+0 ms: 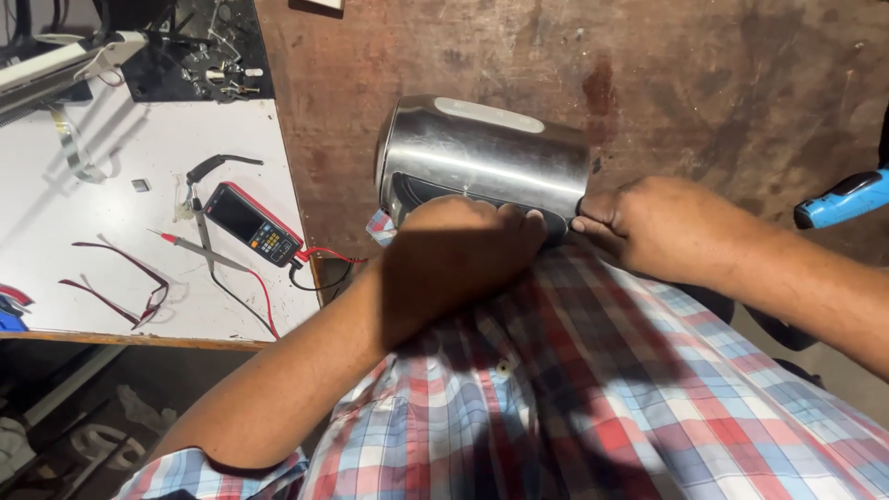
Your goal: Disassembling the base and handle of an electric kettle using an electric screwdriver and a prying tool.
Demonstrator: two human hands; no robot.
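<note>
A shiny steel electric kettle lies on its side against my checked shirt, its black handle facing me. My left hand is closed over the handle's near side. My right hand grips the kettle's right end, fingertips pressed at the rim by the handle. What the fingers pinch there is hidden.
A worn brown board lies under the kettle. To the left, a white bench holds a red-edged multimeter with probes and leads, spectacles and metal clips. A blue tool handle pokes in at the right edge.
</note>
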